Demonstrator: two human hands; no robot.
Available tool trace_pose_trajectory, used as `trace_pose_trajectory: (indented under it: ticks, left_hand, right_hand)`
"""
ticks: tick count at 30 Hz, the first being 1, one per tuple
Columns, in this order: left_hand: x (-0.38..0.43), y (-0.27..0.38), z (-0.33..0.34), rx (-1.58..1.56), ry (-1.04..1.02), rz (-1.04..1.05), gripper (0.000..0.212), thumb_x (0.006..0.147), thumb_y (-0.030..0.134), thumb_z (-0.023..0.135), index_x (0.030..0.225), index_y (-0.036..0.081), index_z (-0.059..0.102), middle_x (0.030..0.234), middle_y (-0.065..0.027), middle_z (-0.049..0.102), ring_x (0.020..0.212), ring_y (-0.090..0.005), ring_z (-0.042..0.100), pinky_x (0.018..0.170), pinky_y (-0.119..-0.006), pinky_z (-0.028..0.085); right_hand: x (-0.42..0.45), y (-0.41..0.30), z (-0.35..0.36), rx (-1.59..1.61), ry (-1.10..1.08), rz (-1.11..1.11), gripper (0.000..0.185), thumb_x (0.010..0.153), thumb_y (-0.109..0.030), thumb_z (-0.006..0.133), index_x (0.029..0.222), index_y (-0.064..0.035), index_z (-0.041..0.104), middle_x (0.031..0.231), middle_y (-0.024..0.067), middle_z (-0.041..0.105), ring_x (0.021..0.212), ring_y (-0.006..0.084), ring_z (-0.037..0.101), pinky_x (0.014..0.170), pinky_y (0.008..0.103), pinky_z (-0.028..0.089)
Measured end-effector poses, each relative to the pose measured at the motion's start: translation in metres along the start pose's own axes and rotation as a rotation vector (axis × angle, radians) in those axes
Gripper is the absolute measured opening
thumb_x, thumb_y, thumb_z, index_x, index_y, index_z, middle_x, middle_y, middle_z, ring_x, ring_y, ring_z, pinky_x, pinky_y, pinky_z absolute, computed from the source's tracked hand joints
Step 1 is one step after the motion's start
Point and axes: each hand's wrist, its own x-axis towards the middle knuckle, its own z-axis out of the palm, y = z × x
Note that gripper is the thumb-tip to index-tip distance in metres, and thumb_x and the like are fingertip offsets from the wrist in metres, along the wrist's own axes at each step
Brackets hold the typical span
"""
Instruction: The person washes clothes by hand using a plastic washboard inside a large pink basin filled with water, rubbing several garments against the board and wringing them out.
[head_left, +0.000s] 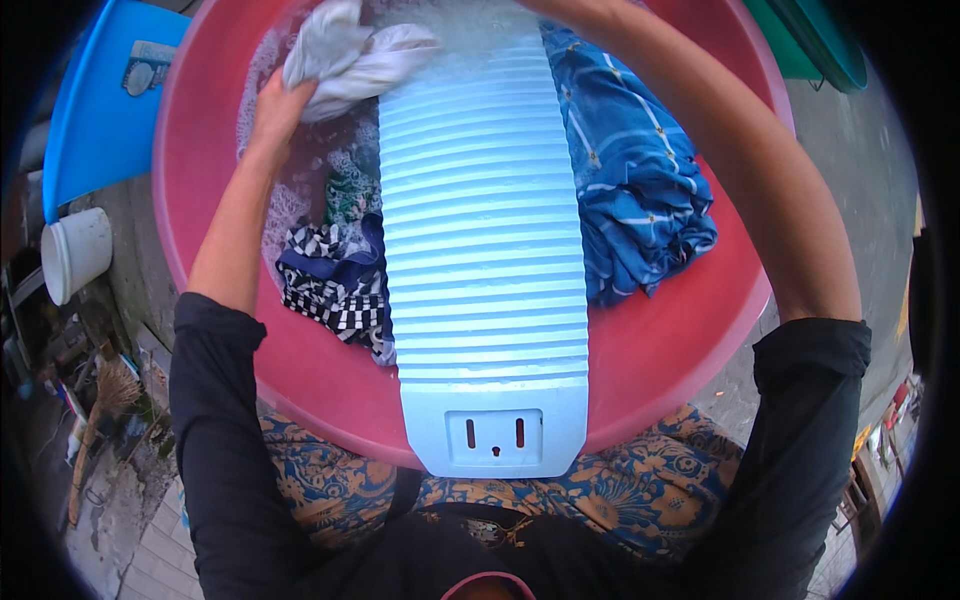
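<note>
My left hand (289, 109) grips a wet white cloth (337, 64) over soapy water at the upper left of a large red plastic tub (315, 367). A light-blue plastic washboard (484, 247) leans from the tub's near rim down into the water. The far end of the cloth reaches the washboard's upper part. My right forearm stretches across the upper right, and the right hand is beyond the picture's top edge. Right of the washboard lies a bunched blue patterned cloth (637, 195). On its left are a black-and-white checked garment (337, 300) and a green cloth (349, 196), partly under suds.
At the upper left stand a blue plastic tub (97, 142) and a white bucket (86, 251). A green basin (817, 45) is at the upper right. A straw broom (101, 412) lies among clutter at the lower left. The red tub's near rim is against my patterned clothing.
</note>
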Motion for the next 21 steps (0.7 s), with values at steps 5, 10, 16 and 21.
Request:
trace_pose_trajectory:
  ticks: [5,10,16,21]
  left_hand:
    - [-0.032,-0.062,-0.007,0.713,0.316,-0.047,0.029,0.083,0.018,0.057,0.105,0.000,0.050,0.096,-0.0252,0.062,0.091,-0.0428,0.060,0.075,-0.049,0.047]
    - [-0.100,-0.023,0.011,0.885,-0.465,0.271,0.029,0.082,0.017,0.050,0.107,0.003,0.054,0.094,-0.0239,0.063,0.089,-0.0423,0.060,0.077,-0.051,0.046]
    - [-0.063,-0.027,-0.037,0.414,-0.121,0.192,0.031,0.083,0.026,0.055,0.104,0.005,0.063,0.094,-0.0183,0.066,0.088,-0.0294,0.064,0.077,-0.039,0.048]
    - [-0.083,0.103,-0.005,-0.433,-0.258,0.238,0.030,0.093,0.017,0.048,0.120,0.005,0.054,0.107,-0.0054,0.061,0.093,-0.0139,0.061,0.075,-0.028,0.052]
  right_hand:
    - [-0.061,0.048,0.024,-0.922,-0.041,-0.120,0.044,0.089,-0.040,0.051,0.121,-0.0113,0.053,0.126,0.0141,0.051,0.113,0.0266,0.050,0.094,0.0419,0.039]
    - [-0.061,0.047,0.011,-0.831,-0.213,0.132,0.056,0.086,-0.047,0.046,0.132,-0.0145,0.046,0.138,0.0121,0.042,0.125,0.0315,0.040,0.105,0.0475,0.025]
    - [-0.028,-0.028,0.056,-0.418,0.129,-0.187,0.052,0.086,-0.051,0.054,0.119,-0.0109,0.056,0.122,0.0140,0.055,0.112,0.0244,0.054,0.087,0.0386,0.046]
    - [-0.015,-0.081,0.048,0.669,-0.356,0.146,0.062,0.093,-0.049,0.043,0.133,-0.0014,0.041,0.127,0.0125,0.052,0.115,0.0225,0.052,0.096,0.0308,0.039]
